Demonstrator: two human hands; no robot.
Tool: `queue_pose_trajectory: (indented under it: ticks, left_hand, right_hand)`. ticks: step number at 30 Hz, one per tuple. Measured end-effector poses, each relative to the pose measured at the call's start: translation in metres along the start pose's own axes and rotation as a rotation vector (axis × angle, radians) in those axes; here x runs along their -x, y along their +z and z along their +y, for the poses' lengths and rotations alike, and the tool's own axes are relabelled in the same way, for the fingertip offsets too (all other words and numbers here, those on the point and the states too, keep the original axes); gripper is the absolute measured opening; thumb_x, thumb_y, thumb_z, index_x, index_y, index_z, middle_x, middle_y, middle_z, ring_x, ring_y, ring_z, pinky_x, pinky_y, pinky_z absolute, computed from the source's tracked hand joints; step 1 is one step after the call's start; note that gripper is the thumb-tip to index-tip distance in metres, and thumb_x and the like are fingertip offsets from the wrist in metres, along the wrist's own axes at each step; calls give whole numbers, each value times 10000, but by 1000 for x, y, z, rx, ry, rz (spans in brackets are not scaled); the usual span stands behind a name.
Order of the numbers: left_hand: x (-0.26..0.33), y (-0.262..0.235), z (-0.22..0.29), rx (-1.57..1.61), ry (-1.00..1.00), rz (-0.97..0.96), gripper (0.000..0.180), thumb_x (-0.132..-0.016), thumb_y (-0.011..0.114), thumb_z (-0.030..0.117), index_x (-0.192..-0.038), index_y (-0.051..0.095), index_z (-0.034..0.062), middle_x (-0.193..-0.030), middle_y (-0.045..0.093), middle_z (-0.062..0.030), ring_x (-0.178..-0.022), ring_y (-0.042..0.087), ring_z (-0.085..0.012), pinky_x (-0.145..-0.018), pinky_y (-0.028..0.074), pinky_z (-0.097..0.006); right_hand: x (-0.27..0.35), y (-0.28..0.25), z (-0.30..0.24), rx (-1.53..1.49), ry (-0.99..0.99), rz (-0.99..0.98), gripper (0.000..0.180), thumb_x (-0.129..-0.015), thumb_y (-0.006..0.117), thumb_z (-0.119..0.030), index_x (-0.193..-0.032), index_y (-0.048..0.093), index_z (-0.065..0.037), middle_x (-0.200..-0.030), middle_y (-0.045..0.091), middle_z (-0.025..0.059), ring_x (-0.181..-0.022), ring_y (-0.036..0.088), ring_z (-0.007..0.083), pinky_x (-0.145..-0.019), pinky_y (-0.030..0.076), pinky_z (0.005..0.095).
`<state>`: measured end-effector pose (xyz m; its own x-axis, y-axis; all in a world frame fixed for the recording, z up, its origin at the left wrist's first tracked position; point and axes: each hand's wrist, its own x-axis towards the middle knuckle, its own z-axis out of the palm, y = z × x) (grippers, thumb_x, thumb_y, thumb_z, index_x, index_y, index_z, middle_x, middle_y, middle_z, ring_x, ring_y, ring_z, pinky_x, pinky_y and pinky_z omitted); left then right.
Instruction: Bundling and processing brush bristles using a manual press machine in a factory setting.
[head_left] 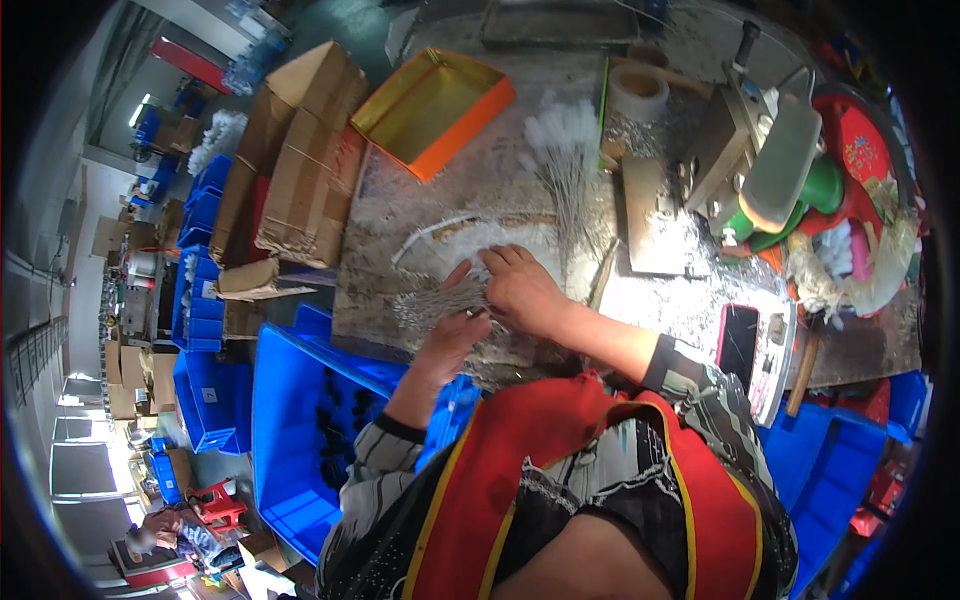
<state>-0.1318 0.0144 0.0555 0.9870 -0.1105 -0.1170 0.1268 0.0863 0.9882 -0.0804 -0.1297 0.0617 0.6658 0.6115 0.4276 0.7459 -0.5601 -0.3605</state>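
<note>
I take the orange box (pixel 465 130) with the golden inside as my landmark; it lies on the worktable (pixel 385 225), on the far side from me. The bundle of thin grey strands (pixel 428 304) is in my hands, nearer to me than the orange box. My left hand (pixel 452 338) is closed around this bundle, with the fingers on one side of it and the strands passing through to the left. My right hand (pixel 522 292) is just beside, touching the right end of the bundle. Its fingers are bent and close together, but I cannot tell if they are clamped on the strands, because the back of the hand hides this.

To the right of the orange box lies another bunch of strands (pixel 568 190), which has white, fluffy-looking ends. Farther to the right of the box there is a roll of tape (pixel 640 92), and after it a metal device (pixel 728 150) with green parts near it. The phone (pixel 738 338) is to the right of the box and nearer to me. Just to the left of the orange box stands a cardboard box (pixel 315 195), with its flaps up. A blue crate (pixel 283 440) is to the left and much nearer to me than the orange box.
</note>
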Motion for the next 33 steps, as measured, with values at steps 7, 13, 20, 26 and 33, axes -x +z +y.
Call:
queue_pose_trajectory:
  ticks: [7, 13, 20, 26, 33]
  left_hand:
    - [-36, 18, -19, 696, -87, 397, 222, -844, 549, 176, -1040, 518, 76, -984, 549, -44, -934, 526, -170, -811, 426, -305]
    - [-42, 8, 53, -18, -34, 12, 137, -815, 517, 95, -936, 558, 46, -956, 573, -31, -909, 530, -135, -800, 424, -269]
    - [-75, 47, 62, -404, 214, -183, 144, -804, 505, 85, -928, 559, 37, -959, 583, -60, -890, 547, -156, -809, 427, -282]
    - [-78, 56, 61, -224, 165, -283, 144, -809, 500, 77, -933, 557, 33, -970, 581, -77, -902, 547, -174, -823, 426, -295]
    - [-95, 69, 71, -7, 85, -251, 144, -815, 493, 69, -939, 555, 28, -983, 580, -96, -917, 546, -195, -839, 424, -310]
  right_hand:
    - [5, -11, 5, 9, -67, -167, 372, -642, 614, -217, -857, 600, 85, -1150, 447, 269, -1091, 412, 376, -954, 307, 407]
    - [-41, -104, -8, -319, -66, 192, 464, -702, 622, -365, -797, 605, 89, -1171, 434, 270, -1063, 411, 414, -914, 342, 435]
    - [-56, -112, -27, 41, -91, 234, 390, -746, 596, -367, -919, 596, -18, -1064, 522, 167, -1072, 434, 298, -916, 329, 396]
    - [-47, -109, 4, 269, -43, 343, 308, -741, 560, -334, -615, 648, -67, -884, 593, 95, -996, 460, 255, -855, 341, 389]
    - [-41, -113, 5, 154, 19, 165, 342, -750, 550, -344, -619, 642, -43, -955, 580, 123, -1008, 467, 263, -850, 349, 396]
